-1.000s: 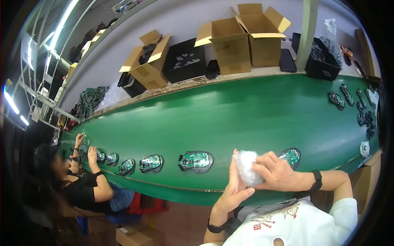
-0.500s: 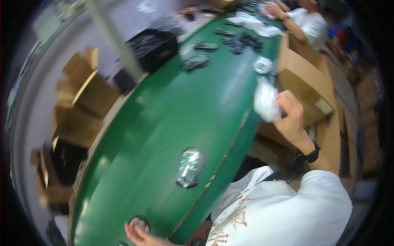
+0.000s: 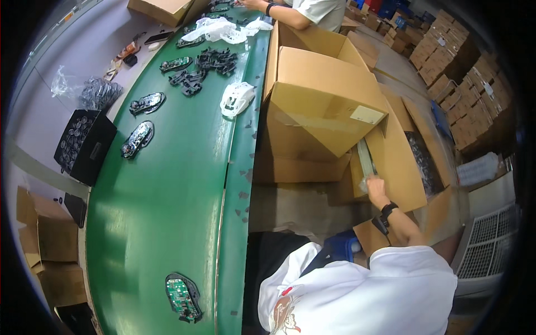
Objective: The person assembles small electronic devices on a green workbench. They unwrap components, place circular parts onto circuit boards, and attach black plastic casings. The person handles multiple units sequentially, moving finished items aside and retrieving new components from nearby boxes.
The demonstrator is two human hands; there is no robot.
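My right hand (image 3: pixel 377 191), with a black band on the wrist, reaches over an open cardboard box (image 3: pixel 394 170) on my right. Its fingers are closed on a bit of clear plastic bag (image 3: pixel 363 185); the rest of the bag cannot be made out. My left hand is out of view. Nearest to me on the green conveyor belt (image 3: pixel 162 223) lies a computer mouse base (image 3: pixel 183 297) with a green circuit board. Farther along, a white mouse shell (image 3: pixel 237 99) rests near the belt's right side. Two more mouse bases (image 3: pixel 138 139) lie toward the left edge.
A large open carton (image 3: pixel 318 109) stands against the belt's right side. Black plastic parts (image 3: pixel 215 61) and white plastic bags (image 3: pixel 220 29) lie farther up the belt. A black bin (image 3: pixel 84 145) of small parts stands on the left. Another person (image 3: pixel 318 12) works at the far end.
My right hand has moved from beside the belt to the box on my right, carrying the plastic bag. My left hand has left the view. The view has swung right.
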